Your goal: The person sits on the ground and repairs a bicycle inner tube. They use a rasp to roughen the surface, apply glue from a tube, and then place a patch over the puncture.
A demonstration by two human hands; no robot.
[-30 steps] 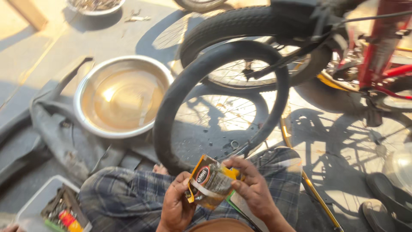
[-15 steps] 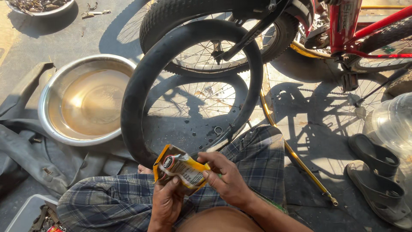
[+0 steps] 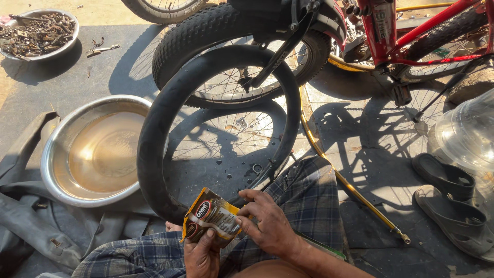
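Observation:
My left hand (image 3: 201, 256) grips a small yellow and brown packet (image 3: 211, 216) from below, over my lap in checked cloth. My right hand (image 3: 265, 222) pinches the packet's right edge with thumb and fingers. A black inflated inner tube (image 3: 154, 128) stands upright just beyond my knees, leaning toward me, its lower part near the packet.
A steel basin of murky water (image 3: 92, 154) sits at left. Flat rubber tube pieces (image 3: 36, 226) lie lower left. A red bicycle (image 3: 391, 36) and its tyre (image 3: 206, 31) stand ahead. A bowl of rusty parts (image 3: 36, 33) is far left, sandals (image 3: 453, 201) right, a yellow rod (image 3: 355, 193) on the ground.
The view has tilted up and shifted, showing more of the bicycle and the bowl of parts. The packet has turned more upright in my hands, which still hold it.

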